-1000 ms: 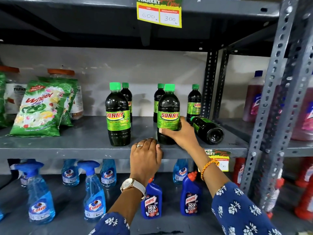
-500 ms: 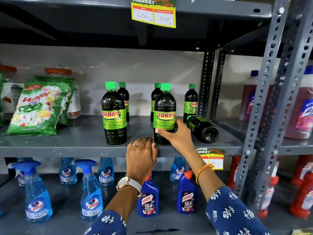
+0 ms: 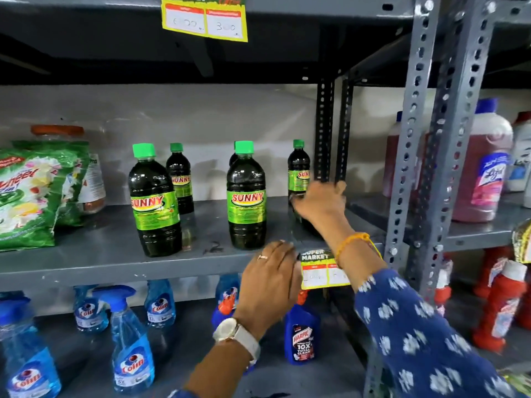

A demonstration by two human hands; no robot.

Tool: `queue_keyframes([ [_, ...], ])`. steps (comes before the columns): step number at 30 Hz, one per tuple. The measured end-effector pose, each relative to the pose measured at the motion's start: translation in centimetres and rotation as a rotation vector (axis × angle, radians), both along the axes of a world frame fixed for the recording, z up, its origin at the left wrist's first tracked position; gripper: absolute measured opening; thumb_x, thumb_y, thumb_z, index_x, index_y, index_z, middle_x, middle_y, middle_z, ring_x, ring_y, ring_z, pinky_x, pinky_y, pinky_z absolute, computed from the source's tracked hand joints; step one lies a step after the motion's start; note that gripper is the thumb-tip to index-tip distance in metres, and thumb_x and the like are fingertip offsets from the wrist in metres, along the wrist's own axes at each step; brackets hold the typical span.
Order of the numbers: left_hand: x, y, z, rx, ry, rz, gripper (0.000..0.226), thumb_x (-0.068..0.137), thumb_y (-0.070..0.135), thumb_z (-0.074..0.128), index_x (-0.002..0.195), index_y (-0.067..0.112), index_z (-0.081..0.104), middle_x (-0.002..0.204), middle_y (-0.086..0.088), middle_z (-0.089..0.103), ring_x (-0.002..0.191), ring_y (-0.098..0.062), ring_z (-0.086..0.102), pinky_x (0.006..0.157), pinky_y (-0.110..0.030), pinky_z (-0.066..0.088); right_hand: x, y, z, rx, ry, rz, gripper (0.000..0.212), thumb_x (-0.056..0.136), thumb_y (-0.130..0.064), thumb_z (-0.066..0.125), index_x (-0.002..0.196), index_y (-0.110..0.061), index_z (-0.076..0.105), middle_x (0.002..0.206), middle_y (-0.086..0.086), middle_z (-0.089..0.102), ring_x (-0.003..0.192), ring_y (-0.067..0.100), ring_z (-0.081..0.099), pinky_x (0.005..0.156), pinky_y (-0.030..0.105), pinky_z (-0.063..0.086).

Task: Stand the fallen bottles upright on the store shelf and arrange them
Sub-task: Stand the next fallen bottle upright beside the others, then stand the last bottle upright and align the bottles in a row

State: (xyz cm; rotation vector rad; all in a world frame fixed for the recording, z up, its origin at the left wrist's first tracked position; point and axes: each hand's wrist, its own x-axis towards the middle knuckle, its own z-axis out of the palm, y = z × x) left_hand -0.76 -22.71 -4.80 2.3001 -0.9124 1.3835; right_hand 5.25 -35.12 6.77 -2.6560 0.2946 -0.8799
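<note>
Dark Sunny bottles with green caps stand upright on the grey middle shelf point(image 3: 100, 254): one front left point(image 3: 155, 202), one behind it point(image 3: 179, 179), one front middle point(image 3: 246, 196) with another almost hidden behind it, and one at the back right point(image 3: 298, 170). A fallen bottle point(image 3: 309, 228) lies at the shelf's right end, mostly hidden under my right hand point(image 3: 320, 202), whose blurred fingers curl around it. My left hand point(image 3: 270, 271) rests flat on the shelf's front edge, holding nothing.
Green detergent bags point(image 3: 28, 193) and jars fill the shelf's left end. Perforated steel uprights point(image 3: 411, 156) stand close on the right, with pink cleaner jugs point(image 3: 485, 179) beyond. Blue spray bottles point(image 3: 130, 340) and Harpic bottles point(image 3: 301, 337) line the shelf below. A price tag point(image 3: 319, 268) hangs from the edge.
My right hand left the front middle bottle and moved right onto the fallen bottle. The view shifted right and closer. My left hand stayed on the shelf edge.
</note>
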Motion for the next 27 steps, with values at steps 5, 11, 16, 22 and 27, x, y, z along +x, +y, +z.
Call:
queue_keyframes([
  [5,1.3,-3.2,1.9,-0.004,0.167,0.138,0.042,0.09,0.028,0.032,0.091,0.007,0.068,0.085,-0.012,0.071,0.074,-0.029,0.065,0.064,-0.033,0.052,2.5,-0.6,-0.5,-0.197,0.233,-0.116,0.047,0.082,-0.036,0.061,0.123,-0.013,0.054,0.129,0.006,0.056,0.122,0.029,0.046,0.089,0.033,0.039],
  [11,2.1,-3.6,2.7,-0.079,0.154,0.245,0.044,0.089,0.03,0.036,0.053,0.015,0.056,0.047,-0.007,0.059,0.039,-0.026,0.054,0.039,-0.021,0.028,2.6,-5.0,-1.3,0.29,-0.032,0.203,0.052,0.066,-0.049,0.074,0.103,-0.014,0.064,0.106,0.012,0.068,0.101,0.03,0.063,0.075,0.03,0.046],
  [16,3.1,-3.6,3.8,-0.052,0.183,0.27,0.049,0.089,0.028,0.057,0.044,0.012,0.049,0.041,-0.011,0.056,0.035,-0.032,0.053,0.04,-0.022,0.023,3.8,-6.8,-3.7,0.594,-0.192,0.48,0.046,0.068,-0.041,0.077,0.105,-0.02,0.059,0.107,0.003,0.07,0.095,0.016,0.063,0.084,0.03,0.049],
  [22,3.5,-3.4,3.4,0.01,0.11,0.253,0.042,0.078,0.026,0.068,0.044,0.01,0.049,0.037,-0.009,0.053,0.027,-0.029,0.048,0.031,-0.018,0.028,4.2,-7.6,-4.5,0.718,-0.121,0.621,0.047,0.058,-0.052,0.075,0.099,-0.037,0.056,0.098,-0.013,0.066,0.1,0.014,0.063,0.092,0.037,0.048],
  [27,3.7,-3.4,3.1,0.016,0.093,0.236,0.038,0.075,0.02,0.075,0.047,0.01,0.053,0.039,-0.008,0.054,0.029,-0.026,0.049,0.031,-0.019,0.032,4.6,-7.6,-4.9,0.639,-0.079,0.57,0.07,0.054,-0.04,0.085,0.11,-0.024,0.045,0.101,-0.006,0.062,0.095,0.013,0.059,0.08,0.03,0.044],
])
